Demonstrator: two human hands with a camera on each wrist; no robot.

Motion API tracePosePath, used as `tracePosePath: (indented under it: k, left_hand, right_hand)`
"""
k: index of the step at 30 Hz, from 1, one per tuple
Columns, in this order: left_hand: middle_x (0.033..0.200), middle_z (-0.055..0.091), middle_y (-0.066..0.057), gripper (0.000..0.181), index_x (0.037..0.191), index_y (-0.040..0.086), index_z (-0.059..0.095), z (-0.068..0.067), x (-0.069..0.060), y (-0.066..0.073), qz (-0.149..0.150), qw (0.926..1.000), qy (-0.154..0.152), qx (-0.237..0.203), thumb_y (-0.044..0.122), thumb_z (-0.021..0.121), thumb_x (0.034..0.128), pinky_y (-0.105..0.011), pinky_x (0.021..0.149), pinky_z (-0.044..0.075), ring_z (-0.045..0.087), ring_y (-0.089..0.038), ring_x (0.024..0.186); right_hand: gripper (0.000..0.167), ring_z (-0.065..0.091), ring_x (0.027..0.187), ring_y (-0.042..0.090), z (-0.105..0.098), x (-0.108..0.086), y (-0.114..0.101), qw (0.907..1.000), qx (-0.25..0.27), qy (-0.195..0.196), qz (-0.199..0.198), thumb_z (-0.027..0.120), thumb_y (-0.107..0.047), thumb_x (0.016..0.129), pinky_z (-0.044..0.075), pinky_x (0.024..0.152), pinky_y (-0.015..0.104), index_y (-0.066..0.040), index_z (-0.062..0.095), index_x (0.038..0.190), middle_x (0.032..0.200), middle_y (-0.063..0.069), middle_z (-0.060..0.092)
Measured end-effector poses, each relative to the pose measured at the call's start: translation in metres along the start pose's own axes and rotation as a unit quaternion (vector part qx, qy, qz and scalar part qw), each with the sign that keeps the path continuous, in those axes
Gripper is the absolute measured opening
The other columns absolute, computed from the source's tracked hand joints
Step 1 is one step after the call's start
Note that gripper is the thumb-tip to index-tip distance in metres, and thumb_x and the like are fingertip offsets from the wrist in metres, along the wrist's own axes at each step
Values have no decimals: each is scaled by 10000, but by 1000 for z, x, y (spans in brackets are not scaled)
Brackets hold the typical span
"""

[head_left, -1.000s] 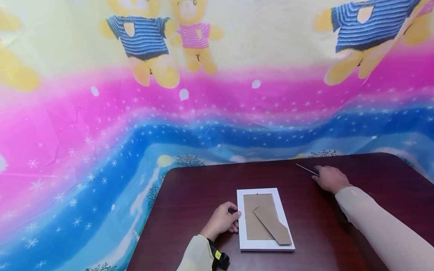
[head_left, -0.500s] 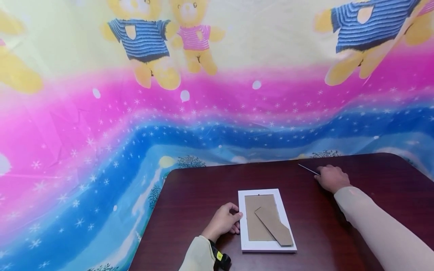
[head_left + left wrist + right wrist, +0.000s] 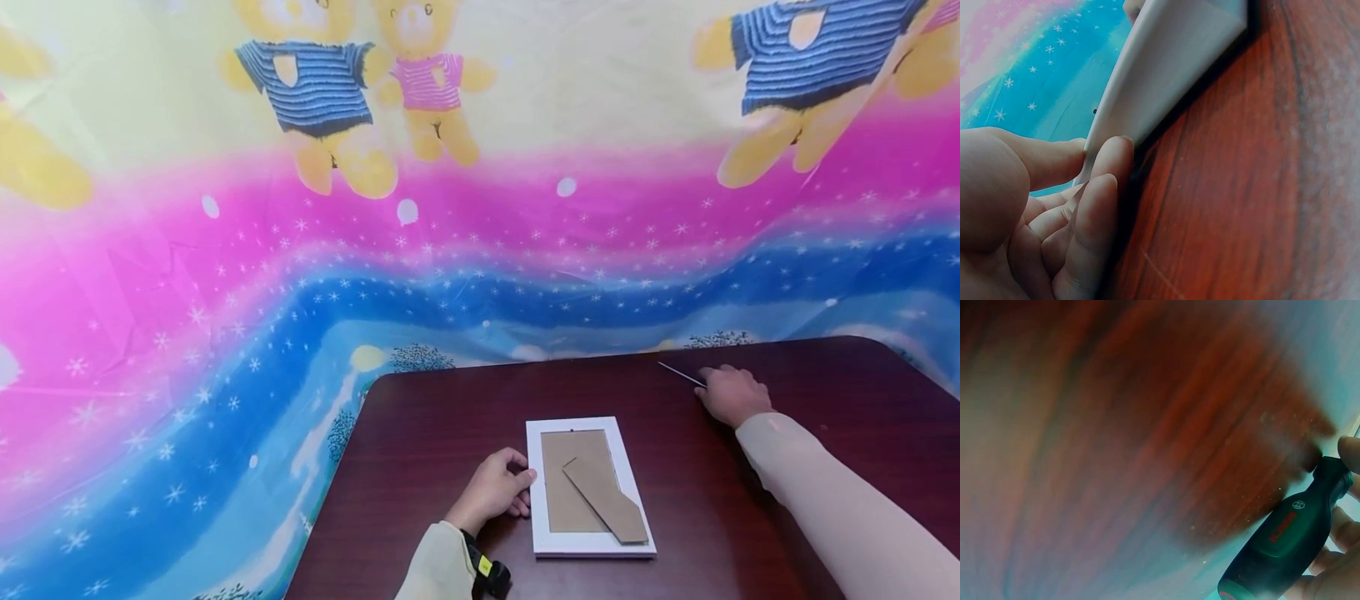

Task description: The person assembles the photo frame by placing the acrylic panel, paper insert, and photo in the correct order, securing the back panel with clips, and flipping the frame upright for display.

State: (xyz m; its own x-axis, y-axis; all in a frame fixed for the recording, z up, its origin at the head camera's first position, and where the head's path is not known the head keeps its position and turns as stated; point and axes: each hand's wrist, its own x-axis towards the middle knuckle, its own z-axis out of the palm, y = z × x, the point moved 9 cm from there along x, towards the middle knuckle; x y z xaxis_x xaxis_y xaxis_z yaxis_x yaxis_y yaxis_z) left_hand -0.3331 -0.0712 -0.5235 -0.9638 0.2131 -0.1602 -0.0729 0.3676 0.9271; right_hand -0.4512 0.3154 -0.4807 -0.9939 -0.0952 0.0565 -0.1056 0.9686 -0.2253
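A white picture frame [image 3: 570,546] lies back side up on the dark red table, showing a brown backing board [image 3: 561,504] with a slanted stand leg [image 3: 609,507]. My left hand [image 3: 491,492] pinches the frame's left edge. In the left wrist view that hand [image 3: 1054,219] has its thumb and fingertips on either side of the white edge [image 3: 1154,75]. Farther back on the right, my right hand [image 3: 735,397] holds a screwdriver, its thin shaft [image 3: 681,374] pointing up-left. The right wrist view shows its dark green handle [image 3: 1291,531], with the fingers [image 3: 1342,565] around it.
The wood-grain table [image 3: 442,417] has rounded back corners. Behind it hangs a cloth [image 3: 487,250] printed with bears and snowflakes. A black strap with a device [image 3: 491,573] is on the left wrist.
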Motion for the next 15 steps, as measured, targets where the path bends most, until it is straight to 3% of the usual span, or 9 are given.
tracePosePath:
  k: [15]
  left_hand:
    - [604, 622, -104, 191, 1070, 42, 557, 1, 0, -1, 15, 9999, -61, -94, 173, 641, 958, -316, 438, 526, 603, -178, 453]
  right_hand:
    - [408, 555, 910, 478, 1, -4, -6, 9995, -95, -88, -294, 535, -119, 989, 488, 612, 560, 44, 502, 1361, 1062, 316, 497]
